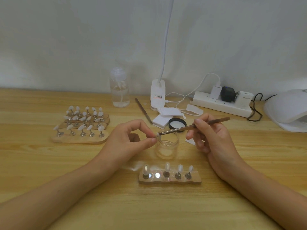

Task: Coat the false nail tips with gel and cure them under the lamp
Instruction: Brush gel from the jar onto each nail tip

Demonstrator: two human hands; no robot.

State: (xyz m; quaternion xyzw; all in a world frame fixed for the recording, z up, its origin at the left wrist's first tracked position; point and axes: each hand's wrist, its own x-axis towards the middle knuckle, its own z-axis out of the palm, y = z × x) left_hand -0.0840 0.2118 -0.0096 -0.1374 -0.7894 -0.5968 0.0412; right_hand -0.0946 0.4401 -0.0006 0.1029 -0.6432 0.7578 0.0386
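The wooden worktop carries everything. The white curing lamp sits at its far right edge, well apart from my hands. On the left stand several wooden racks of pale nail tips on metal pegs. Just in front of me lies a short wooden holder with four tips upright and one bare shiny spot in the row. Between my hands is the open glass jar.

My right hand grips the brush like a pen. Its long axis runs from upper right down to lower left, with the bristles pointing left. My left hand pinches one nail tip between thumb and forefinger, above the jar's mouth. The bristles touch that tip just beside my fingers.
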